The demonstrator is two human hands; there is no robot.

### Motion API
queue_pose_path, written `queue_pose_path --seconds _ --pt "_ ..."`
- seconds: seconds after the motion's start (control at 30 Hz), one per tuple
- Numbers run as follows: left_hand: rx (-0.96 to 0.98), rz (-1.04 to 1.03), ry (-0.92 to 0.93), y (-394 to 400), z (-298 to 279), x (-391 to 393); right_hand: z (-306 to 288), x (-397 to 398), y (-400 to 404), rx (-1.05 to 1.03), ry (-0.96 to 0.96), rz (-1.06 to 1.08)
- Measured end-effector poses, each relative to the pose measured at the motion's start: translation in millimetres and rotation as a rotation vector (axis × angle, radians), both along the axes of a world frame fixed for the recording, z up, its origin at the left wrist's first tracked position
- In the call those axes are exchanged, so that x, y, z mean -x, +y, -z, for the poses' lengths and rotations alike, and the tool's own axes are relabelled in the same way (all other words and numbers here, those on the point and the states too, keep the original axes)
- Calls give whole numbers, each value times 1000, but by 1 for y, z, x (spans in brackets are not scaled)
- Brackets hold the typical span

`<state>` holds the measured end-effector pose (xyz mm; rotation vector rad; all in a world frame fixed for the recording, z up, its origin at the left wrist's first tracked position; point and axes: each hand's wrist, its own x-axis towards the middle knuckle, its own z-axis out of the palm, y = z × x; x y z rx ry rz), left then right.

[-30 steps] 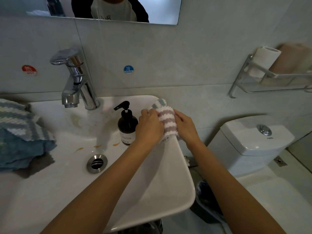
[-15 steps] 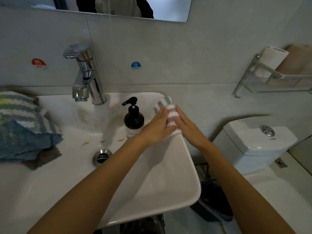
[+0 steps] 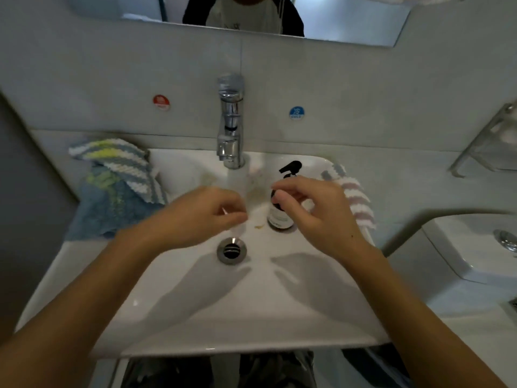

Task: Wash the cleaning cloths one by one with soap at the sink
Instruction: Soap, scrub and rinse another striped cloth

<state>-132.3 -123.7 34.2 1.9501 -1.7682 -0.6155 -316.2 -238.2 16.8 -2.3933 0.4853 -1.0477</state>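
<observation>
A pink-and-white striped cloth (image 3: 356, 200) lies on the right rim of the white sink (image 3: 251, 317), with nothing touching it. A pile of blue, green and white cloths (image 3: 117, 189) sits on the left rim. The dark soap pump bottle (image 3: 279, 217) stands in the basin right of the tap (image 3: 230, 130). My left hand (image 3: 201, 217) hovers over the basin near the drain (image 3: 231, 250), fingers loosely curled and holding nothing. My right hand (image 3: 316, 214) hovers in front of the soap bottle, fingers loosely curled, also holding nothing. Both hands are blurred.
Hot and cold stickers flank the tap on the tiled wall. A mirror hangs above. A white toilet tank (image 3: 475, 247) stands to the right, and a metal wall shelf (image 3: 486, 144) is at the far right.
Both hands have let go of the striped cloth on the right rim and moved left over the basin. The view has swung left and now centres on the tap.
</observation>
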Motion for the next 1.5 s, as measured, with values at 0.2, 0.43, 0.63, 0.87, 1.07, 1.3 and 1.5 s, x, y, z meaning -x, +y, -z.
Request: queue_pose_path --seconds 0.2,0.43,0.63,0.87,1.07,1.3,1.5 --pt "297 -566 -163 28 11 -130 3 -71 31 16 195 -138" --pt "117 -762 -141 14 52 -181 29 -103 30 -106 293 -148" --pt "224 -837 -241 1 56 -177 38 -98 21 -132 374 -123" --pt "507 -729 -430 0 49 -158 29 -93 23 16 428 -122" --pt "463 -581 -144 -13 30 -122 24 -89 17 -4 226 12" --pt "408 -394 150 -45 31 -67 9 -78 8 38 -161 123" --pt "413 -398 359 -50 54 -50 -15 -76 -8 262 -352 271"
